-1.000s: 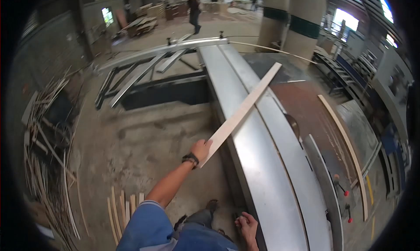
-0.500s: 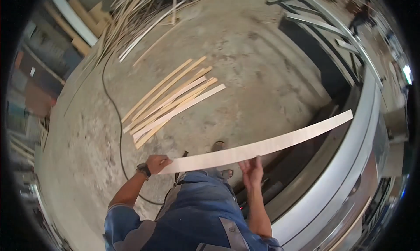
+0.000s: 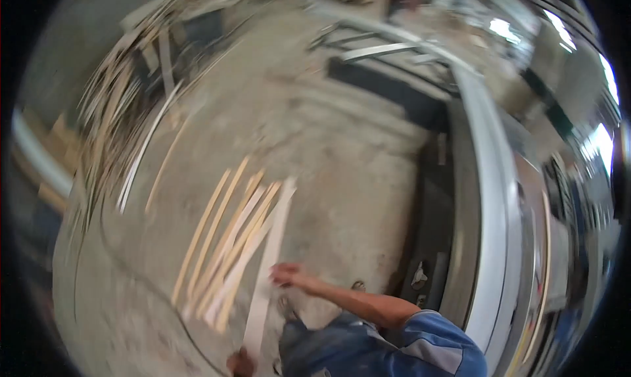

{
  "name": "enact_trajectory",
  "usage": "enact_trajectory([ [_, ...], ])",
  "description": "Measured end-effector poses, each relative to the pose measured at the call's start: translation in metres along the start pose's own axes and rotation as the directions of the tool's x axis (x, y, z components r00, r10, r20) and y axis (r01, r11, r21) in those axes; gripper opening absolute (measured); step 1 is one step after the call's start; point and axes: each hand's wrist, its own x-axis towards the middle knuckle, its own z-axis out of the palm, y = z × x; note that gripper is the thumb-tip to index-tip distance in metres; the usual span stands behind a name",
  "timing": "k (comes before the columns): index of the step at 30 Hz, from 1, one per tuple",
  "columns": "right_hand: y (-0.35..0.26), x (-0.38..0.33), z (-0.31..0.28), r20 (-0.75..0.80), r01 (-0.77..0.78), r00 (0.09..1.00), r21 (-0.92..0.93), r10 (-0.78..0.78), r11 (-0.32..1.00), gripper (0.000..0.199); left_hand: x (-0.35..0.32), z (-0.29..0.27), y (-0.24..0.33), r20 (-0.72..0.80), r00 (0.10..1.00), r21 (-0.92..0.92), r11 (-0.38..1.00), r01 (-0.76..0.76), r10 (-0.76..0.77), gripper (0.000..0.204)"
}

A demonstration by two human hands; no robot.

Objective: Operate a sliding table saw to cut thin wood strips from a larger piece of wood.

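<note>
A long, flat, pale wooden strip is in my hands, pointing away from me over the floor. Its near end is in the grip of my left hand, low in the picture and partly blurred. Farther along, my right hand reaches across from the right and holds the strip by its right edge, fingers curled at it. Just left of the held strip, several narrow wooden strips lie loosely fanned on the concrete floor, some yellowish and some pale.
On my right runs a long machine bed with a silver rail. A metal frame stands beyond it. A heap of thin wood offcuts lies at the far left, with a white strip nearby. A dark cable crosses the floor.
My view has turned right. The held strip has swung from lying across me, over the machine side, to pointing away beside the floor strips. Both hands have moved with it.
</note>
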Motion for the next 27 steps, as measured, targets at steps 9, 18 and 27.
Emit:
enact_trajectory([
  [9, -0.312, -0.24, 0.205, 0.39, 0.996, -0.065, 0.088, -0.918, -0.033, 0.043, 0.244, -0.097, -0.066, -0.147, 0.988, -0.132, 0.988, -0.075, 0.055, 0.039],
  [18, -0.286, -0.236, 0.202, 0.425, 0.988, 0.066, 0.099, -0.903, 0.119, 0.024, 0.391, -0.041, 0.073, -0.313, 0.825, -0.173, 0.825, -0.538, 0.471, 0.03],
  [27, -0.231, -0.244, 0.062, 0.275, 0.87, 0.487, -0.066, -0.829, 0.489, 0.05, 0.308, -0.016, 0.21, -0.116, 0.724, -0.372, 0.646, -0.667, 0.681, 0.039],
])
